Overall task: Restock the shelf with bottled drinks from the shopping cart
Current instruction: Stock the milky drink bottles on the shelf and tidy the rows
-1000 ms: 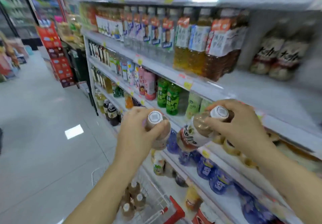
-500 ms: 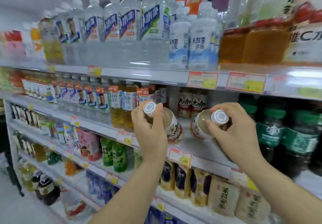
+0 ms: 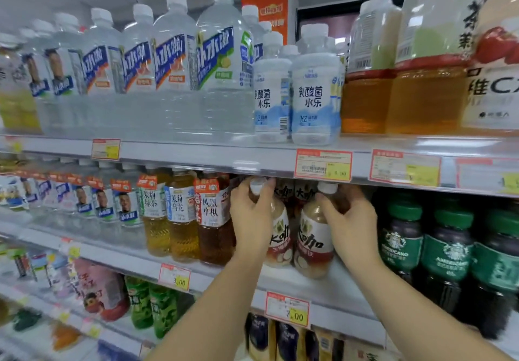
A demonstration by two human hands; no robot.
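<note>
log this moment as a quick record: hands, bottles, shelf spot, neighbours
left hand: grips the left bottle just below its white cap
right hand: grips the right bottle at its shoulder
bottle pose: both upright, side by side, labels facing out
shelf: second level visible from the top; the bottles' bases sit at its surface, full release not yet done
left neighbour: brown tea bottle
right neighbour: green-capped coffee bottles
behind: matching bottles further back
</note>
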